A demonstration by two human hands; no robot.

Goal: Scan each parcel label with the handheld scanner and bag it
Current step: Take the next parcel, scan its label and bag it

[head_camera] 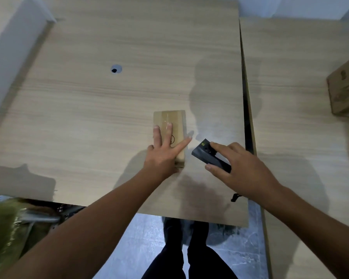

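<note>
The left hand (161,156) lay flat on the parcel (169,117), fingers straight and spread, gripping nothing and only pressing the top down. The right hand (242,168) had its fingers and thumb curled round the scanner (201,153), whose head pointed toward 10 o'clock, at the parcel's near right edge. The scanner sat just beside the parcel, at its 3 o'clock, apart from it.

The parcel, a small brown carton with a glossy tape strip along its top, rested on the table (109,117) near the front edge. A dark round mark showed between the left fingers; no printed label could be made out.

Farther out, a cable hole (116,69) lay at 10 o'clock. A box (345,91) stood at 2 o'clock on a second table (300,148), well apart. Blurred greenish plastic (6,228) at 8 o'clock, below the table edge, was possibly the bag, though that could not be told.

The step in hand looked like the scan itself: parcel steadied, scanner brought up but not yet squarely over it. The next move likely called for clearing the left fingers off whatever face carried the code, tilting the scanner head down at it, and holding both steady before bagging.
</note>
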